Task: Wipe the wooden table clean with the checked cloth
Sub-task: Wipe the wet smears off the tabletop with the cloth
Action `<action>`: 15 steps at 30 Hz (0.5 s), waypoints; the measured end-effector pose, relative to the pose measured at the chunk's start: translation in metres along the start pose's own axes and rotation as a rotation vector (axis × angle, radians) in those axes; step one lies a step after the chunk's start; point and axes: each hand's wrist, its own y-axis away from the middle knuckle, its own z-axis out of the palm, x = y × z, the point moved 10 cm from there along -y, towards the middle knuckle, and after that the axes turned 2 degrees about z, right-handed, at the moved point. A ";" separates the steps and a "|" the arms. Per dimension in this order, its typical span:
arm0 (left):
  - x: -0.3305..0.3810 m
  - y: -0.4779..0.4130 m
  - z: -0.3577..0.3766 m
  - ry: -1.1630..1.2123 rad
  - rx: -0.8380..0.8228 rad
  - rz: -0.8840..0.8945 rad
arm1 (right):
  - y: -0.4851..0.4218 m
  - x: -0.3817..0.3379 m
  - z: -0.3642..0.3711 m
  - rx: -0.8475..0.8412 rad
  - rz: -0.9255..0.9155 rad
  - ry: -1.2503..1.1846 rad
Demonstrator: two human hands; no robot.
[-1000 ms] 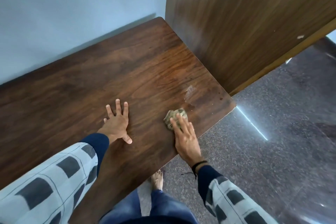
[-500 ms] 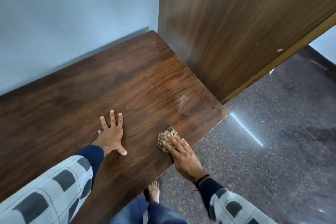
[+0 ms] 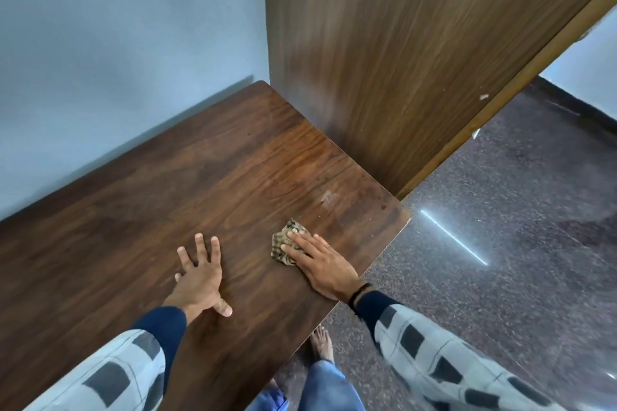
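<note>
The dark wooden table (image 3: pixel 140 210) runs from the lower left to a corner at the right. A small bunched checked cloth (image 3: pixel 283 242) lies near the table's front edge. My right hand (image 3: pixel 322 264) presses on it with straight fingers laid flat, covering its near part. To the left, my left hand (image 3: pixel 200 277) rests flat on the bare wood with fingers spread, apart from the cloth. A pale smudge (image 3: pixel 329 197) marks the wood beyond the cloth, toward the right corner.
A tall wooden cabinet side (image 3: pixel 400 60) stands against the table's right end. A blue wall (image 3: pixel 117 43) backs the table. Speckled dark floor (image 3: pixel 484 260) lies to the right, with my bare foot (image 3: pixel 322 342) below the table's front edge.
My right hand has slid the cloth leftward and nearer along the front edge, away from the smudge. The left hand has stayed planted. The camera has tilted upward.
</note>
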 end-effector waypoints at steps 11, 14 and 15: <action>-0.004 -0.003 0.001 -0.027 -0.004 -0.004 | -0.021 0.044 -0.016 0.126 0.436 -0.142; 0.003 -0.001 -0.007 -0.038 0.007 -0.019 | -0.012 0.040 -0.014 0.092 0.320 -0.152; 0.010 0.000 -0.014 -0.042 0.031 -0.019 | -0.013 0.043 -0.015 0.072 0.312 -0.166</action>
